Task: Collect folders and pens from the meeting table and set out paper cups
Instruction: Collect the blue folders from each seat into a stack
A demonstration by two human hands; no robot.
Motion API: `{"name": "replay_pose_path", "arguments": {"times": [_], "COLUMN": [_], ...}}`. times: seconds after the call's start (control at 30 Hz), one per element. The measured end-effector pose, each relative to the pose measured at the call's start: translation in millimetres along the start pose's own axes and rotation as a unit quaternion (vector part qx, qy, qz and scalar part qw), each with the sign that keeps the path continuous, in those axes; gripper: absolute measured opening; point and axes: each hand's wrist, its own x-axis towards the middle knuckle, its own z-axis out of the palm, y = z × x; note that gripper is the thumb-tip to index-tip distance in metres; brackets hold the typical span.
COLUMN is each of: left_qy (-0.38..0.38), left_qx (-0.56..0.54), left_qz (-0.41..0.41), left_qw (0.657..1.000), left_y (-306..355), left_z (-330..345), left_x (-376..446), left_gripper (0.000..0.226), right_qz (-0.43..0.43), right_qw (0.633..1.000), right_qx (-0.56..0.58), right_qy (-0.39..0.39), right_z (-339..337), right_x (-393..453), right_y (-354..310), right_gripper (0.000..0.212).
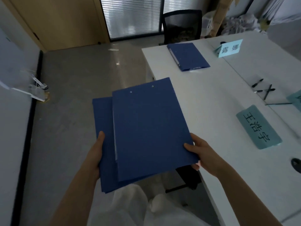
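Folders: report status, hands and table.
Left hand and right hand grip stacked blue folders. One blue folder and black pens remain on white table. Nothing obstructing.

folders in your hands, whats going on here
A person stands beside the white meeting table, holding two blue folders stacked askew, the left hand gripping the lower one's edge and the right hand the upper one's corner. Another blue folder lies on the table's far end, and several pens lie near the name cards. No paper cups are in view.
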Motion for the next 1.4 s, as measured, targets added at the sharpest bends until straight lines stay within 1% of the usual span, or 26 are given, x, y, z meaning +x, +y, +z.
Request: {"name": "replay_pose_path", "arguments": {"times": [0.1,0.17,0.27,0.33,0.37,0.4,0.47,0.53,0.6,0.67,0.7,0.8,0.87,0.93,0.97,1.0,1.07,1.17,1.27,1.4], "left_qy": [0.004,-0.003,-0.004,0.002,0.005,0.007,0.013,0.013,0.009,0.001,-0.002,-0.013,-0.020,-0.026,-0.029,-0.033,-0.044,-0.054,-0.047,-0.046], "left_qx": [0.005,0.002,-0.001,0.001,0.002,0.003,0.003,0.001,0.002,0.007,0.007,0.015,0.019,0.024,0.025,0.026,0.030,0.049,0.065,0.061], "left_qz": [0.008,0.007,0.008,0.007,0.007,0.008,0.009,0.008,0.010,0.010,0.009,0.000,0.001,-0.005,-0.007,-0.009,-0.018,-0.022,-0.023,-0.045], "left_qw": [1.000,1.000,1.000,1.000,1.000,1.000,1.000,1.000,1.000,1.000,1.000,1.000,1.000,0.999,0.999,0.999,0.998,0.997,0.996,0.996], "left_y": [20,36,66,88,101,109,130,148,166,180,185,210,223,238,248,255,273,309,345,386], "left_z": [-18,-32,-61,-80,-90,-97,-111,-121,-128,-131,-130,-125,-119,-109,-101,-94,-75,-42,-20,5], "left_x": [17,31,57,75,85,91,107,120,132,146,148,174,190,212,225,235,257,297,335,376], "left_gripper": [0.065,0.072,0.070,0.065,0.061,0.056,0.047,0.045,0.040,0.034,0.032,0.029,0.029,0.031,0.031,0.031,0.030,0.033,0.042,0.037], "right_qz": [0.013,0.024,0.022,0.039,0.047,0.049,0.035,0.027,0.040,0.058,0.068,0.093,0.105,0.121,0.133,0.150,0.189,0.219,0.187,0.122], "right_qw": [0.997,0.992,0.979,0.966,0.955,0.936,0.883,0.842,0.820,0.812,0.822,0.892,0.935,0.972,0.980,0.983,0.979,0.971,0.976,0.981], "right_qx": [-0.079,-0.121,-0.204,-0.256,-0.292,-0.348,-0.467,-0.536,-0.569,-0.579,-0.564,-0.436,-0.329,-0.195,-0.140,-0.094,-0.024,0.023,0.015,-0.023], "right_qy": [-0.023,-0.021,-0.002,0.007,0.013,0.019,0.031,0.048,0.048,0.040,0.037,0.070,0.083,0.057,0.046,0.044,0.065,0.090,0.114,0.151], "right_z": [34,57,91,111,122,129,144,158,167,173,176,183,181,175,171,168,157,136,124,114], "right_x": [30,52,91,118,134,143,165,183,205,227,233,270,294,325,343,356,384,430,468,522], "right_y": [-11,-21,-35,-42,-45,-48,-54,-63,-70,-75,-77,-89,-98,-105,-109,-113,-121,-134,-150,-177], "right_gripper": [0.027,0.024,0.018,0.018,0.019,0.021,0.025,0.023,0.031,0.044,0.047,0.047,0.055,0.058,0.054,0.048,0.050,0.053,0.051,0.047]}}
